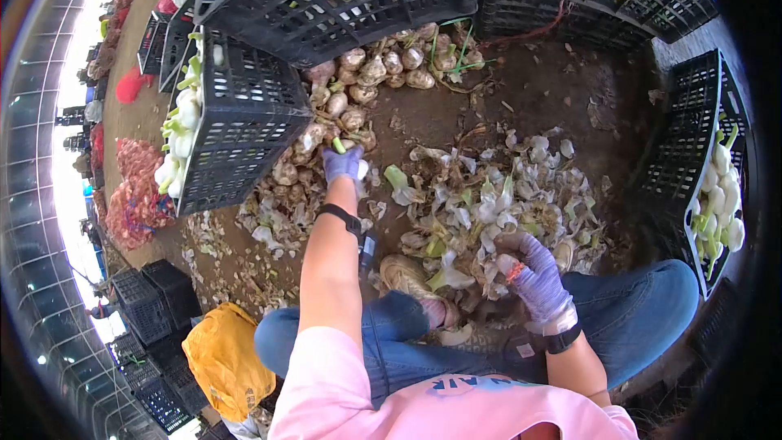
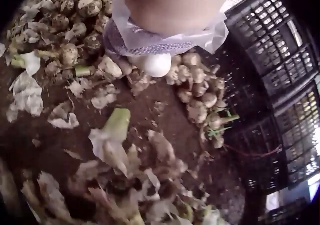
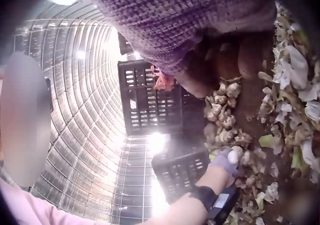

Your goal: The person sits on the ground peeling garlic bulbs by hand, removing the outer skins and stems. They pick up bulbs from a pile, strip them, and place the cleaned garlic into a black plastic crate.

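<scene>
My left hand [image 1: 342, 165], in a purple glove, reaches to the heap of unpeeled garlic [image 1: 373, 70] beside the crates. It holds a peeled garlic bulb [image 2: 157, 65], smooth and white, whose cut green stem [image 1: 339, 145] pokes out past the fingers. In the right wrist view the same bulb [image 3: 234, 156] shows at the edge of that hand. My right hand [image 1: 538, 281] hovers over the peelings near my knee, its fingers loosely bent and nothing visible in them. Its knit glove has soiled fingertips, and an orange-red wrap [image 3: 162, 79] circles the thumb.
Loose garlic skins [image 1: 505, 204] cover the ground before me. A black crate [image 1: 244, 122] of peeled garlic stands at left, another crate [image 1: 680, 147] at right, and more crates [image 1: 350, 4] line the back. A yellow sack [image 1: 228, 358] lies by my left knee.
</scene>
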### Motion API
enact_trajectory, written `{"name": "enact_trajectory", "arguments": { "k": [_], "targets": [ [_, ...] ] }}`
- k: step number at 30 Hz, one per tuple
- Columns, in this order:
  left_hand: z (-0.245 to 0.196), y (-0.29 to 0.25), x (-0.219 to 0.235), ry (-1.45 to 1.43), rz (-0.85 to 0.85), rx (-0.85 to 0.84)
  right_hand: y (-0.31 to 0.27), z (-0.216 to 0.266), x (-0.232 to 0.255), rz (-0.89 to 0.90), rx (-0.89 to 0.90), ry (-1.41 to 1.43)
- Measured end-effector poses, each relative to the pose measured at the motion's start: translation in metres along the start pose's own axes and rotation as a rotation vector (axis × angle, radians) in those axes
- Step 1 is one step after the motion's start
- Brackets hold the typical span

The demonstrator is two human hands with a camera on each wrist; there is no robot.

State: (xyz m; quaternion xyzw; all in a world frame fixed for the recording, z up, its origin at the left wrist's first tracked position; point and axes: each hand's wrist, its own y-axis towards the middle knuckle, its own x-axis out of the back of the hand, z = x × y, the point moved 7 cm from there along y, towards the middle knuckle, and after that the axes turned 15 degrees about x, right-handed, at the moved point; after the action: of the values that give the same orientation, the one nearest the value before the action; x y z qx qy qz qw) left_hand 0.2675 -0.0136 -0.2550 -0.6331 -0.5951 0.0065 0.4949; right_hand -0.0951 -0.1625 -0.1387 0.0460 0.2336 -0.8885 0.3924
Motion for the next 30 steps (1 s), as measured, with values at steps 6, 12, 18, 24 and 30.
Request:
{"name": "enact_trajectory", "arguments": {
  "k": [6,12,18,24,30],
  "targets": [
    [0.024,-0.011,-0.012,-0.308,0.280,0.042,0.001,0.017,-0.016,0.052,0.070,-0.054],
    [0.012,-0.175,-0.019,-0.096,0.897,-0.151,-0.017,0.025,-0.023,0.041,0.158,0.041],
    [-0.014,-0.350,0.034,0.420,0.573,-0.961,-0.043,0.061,-0.021,-0.053,0.379,0.074],
    [0.003,-0.418,0.051,0.366,0.425,-1.367,-0.076,0.088,-0.021,0.023,0.365,0.349],
    [0.015,-0.427,0.055,0.255,0.495,-1.393,-0.094,0.102,-0.016,0.129,0.287,0.313]
  ]
}}
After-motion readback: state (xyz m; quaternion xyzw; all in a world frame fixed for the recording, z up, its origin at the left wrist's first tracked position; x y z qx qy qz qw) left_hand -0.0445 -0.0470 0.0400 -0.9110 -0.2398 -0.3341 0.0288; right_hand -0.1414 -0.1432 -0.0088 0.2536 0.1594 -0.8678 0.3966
